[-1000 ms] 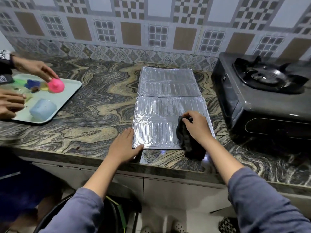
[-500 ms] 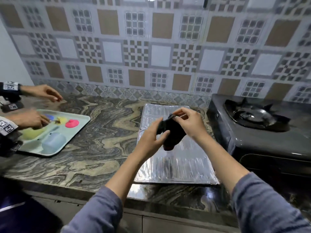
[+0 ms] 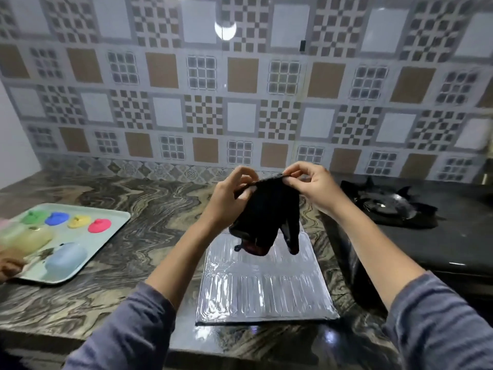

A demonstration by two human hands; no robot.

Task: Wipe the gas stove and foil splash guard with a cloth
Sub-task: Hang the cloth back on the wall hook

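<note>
Holding the black cloth mid-frame, you are pinching its top edge with left hand and right hand fingers closed, above the foil splash guard on the worktop.

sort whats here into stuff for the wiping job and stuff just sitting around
For the job:
- black cloth, held up by left hand and right hand
- foil splash guard, flat on the counter
- gas stove

Just lying about:
- pale tray of coloured items
- another person's hand at the tray
</note>
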